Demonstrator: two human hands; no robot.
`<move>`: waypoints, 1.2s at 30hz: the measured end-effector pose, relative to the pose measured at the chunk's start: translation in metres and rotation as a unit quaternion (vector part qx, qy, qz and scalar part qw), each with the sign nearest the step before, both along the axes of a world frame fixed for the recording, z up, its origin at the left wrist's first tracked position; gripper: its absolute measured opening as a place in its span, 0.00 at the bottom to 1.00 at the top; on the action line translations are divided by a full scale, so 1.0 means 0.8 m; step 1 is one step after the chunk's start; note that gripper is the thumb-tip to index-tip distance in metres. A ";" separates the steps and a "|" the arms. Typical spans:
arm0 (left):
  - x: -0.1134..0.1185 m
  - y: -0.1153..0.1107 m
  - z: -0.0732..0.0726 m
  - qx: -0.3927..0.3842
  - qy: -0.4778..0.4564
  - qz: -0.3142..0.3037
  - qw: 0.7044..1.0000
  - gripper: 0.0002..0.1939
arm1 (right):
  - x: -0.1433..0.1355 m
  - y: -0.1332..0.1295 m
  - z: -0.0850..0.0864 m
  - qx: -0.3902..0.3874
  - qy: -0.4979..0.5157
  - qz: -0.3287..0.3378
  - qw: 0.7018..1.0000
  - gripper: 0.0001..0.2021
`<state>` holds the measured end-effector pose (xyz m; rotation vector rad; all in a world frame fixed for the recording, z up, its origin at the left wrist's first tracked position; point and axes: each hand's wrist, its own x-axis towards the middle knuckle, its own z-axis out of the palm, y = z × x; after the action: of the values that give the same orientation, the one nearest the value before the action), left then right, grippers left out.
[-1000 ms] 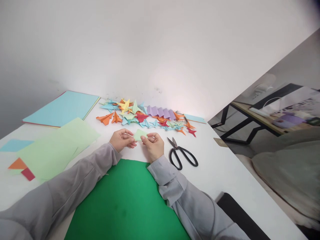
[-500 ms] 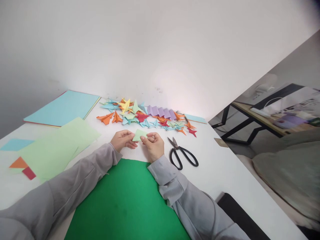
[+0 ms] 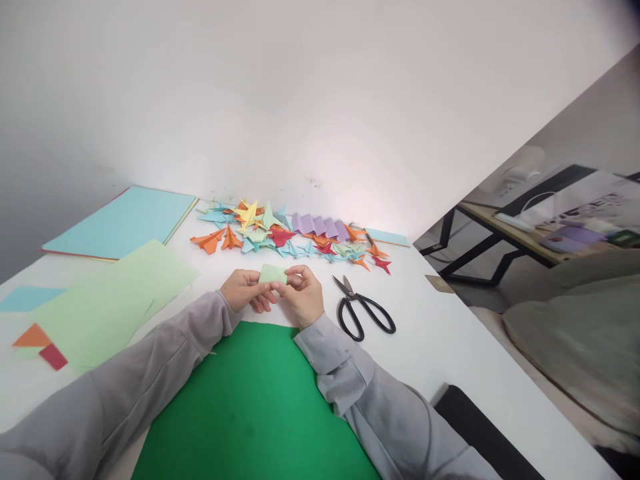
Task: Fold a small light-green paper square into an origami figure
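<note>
A small piece of pale green paper point(image 3: 271, 273) is held up between both hands, just beyond the far edge of a green sheet point(image 3: 250, 400). My left hand point(image 3: 248, 290) pinches its left and lower side, thumb along the bottom edge. On the right, my right hand point(image 3: 304, 295) grips the other end between thumb and fingers. Whether the paper is folded I cannot tell. Black-handled scissors point(image 3: 361, 305) lie on the white table, right of my right hand, with blades pointing away from me.
Folded paper shapes point(image 3: 280, 237) in many colours lie along the wall, beside a purple pleated strip point(image 3: 320, 227). To the left are a stack of blue sheets point(image 3: 123, 223), light green sheets point(image 3: 115, 300) and small orange and red scraps point(image 3: 53, 357). A black object point(image 3: 480, 430) lies at lower right.
Both thumbs have come closer together along the paper's lower edge, and the paper has turned and shifted slightly left. The whole view has moved a little.
</note>
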<state>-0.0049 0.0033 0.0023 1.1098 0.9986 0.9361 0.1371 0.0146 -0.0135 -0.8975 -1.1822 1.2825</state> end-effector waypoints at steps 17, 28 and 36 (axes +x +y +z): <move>-0.002 0.003 -0.003 0.016 -0.013 0.011 1.000 0.21 | 0.000 0.002 -0.004 -0.022 -0.005 0.019 1.000 0.14; -0.001 0.000 -0.002 0.011 0.001 0.001 1.000 0.22 | 0.000 0.003 -0.005 -0.048 0.022 0.047 0.998 0.14; 0.000 0.000 0.003 -0.019 -0.008 -0.015 1.000 0.24 | 0.000 0.001 -0.003 -0.025 -0.017 0.057 0.998 0.17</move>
<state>-0.0050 0.0031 0.0044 1.0807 0.9812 0.8967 0.1368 0.0157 -0.0155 -0.9013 -1.2472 1.3998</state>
